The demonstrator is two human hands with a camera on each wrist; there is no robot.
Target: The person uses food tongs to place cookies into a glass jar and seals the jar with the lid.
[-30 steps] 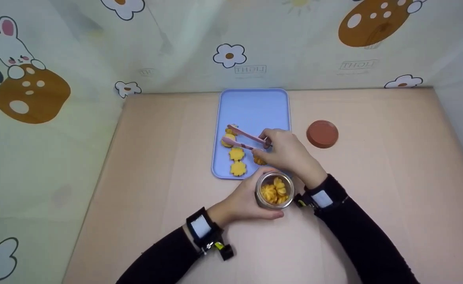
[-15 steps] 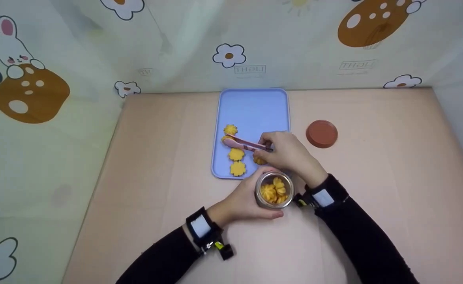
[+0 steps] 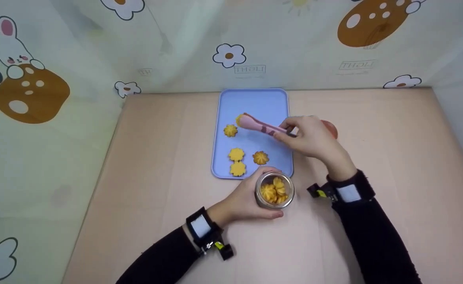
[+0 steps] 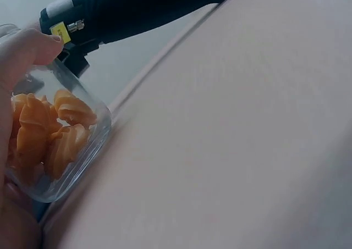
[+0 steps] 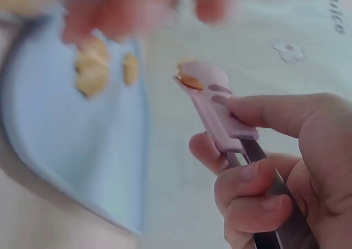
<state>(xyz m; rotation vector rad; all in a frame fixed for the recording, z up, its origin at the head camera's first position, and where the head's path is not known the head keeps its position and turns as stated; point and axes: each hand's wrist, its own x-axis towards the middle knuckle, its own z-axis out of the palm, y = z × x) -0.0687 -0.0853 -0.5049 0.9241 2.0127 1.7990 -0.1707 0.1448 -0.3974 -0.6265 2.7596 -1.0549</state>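
Note:
My left hand (image 3: pixel 243 201) is curled round a clear glass jar (image 4: pixel 91 144), which has several yellow flower-shaped cookies (image 3: pixel 274 191) inside and no lid on. Over the blue tray (image 3: pixel 255 102), my right hand (image 3: pixel 312 136) holds pink-tipped tongs (image 3: pixel 257 124) squeezed together. A cookie (image 5: pixel 192 82) is pinched between the tong tips, mostly covered by them. On the tray lie a ridged cookie (image 3: pixel 230 130) at the left, two flat-looking cookies (image 3: pixel 237 161) touching each other near the front, and a browner ridged one (image 3: pixel 260 157) to their right.
A reddish-brown round lid (image 3: pixel 330 128) lies right of the tray, partly hidden behind my right hand. The pale table (image 3: pixel 156 157) meets a printed curtain (image 3: pixel 176 47) at its back and left edges. Each wrist wears a strapped camera.
The tongs have closed on a cookie in the tray's left column. My right hand has lifted it up and to the right, leaving a gap there. My left hand and the jar stay put.

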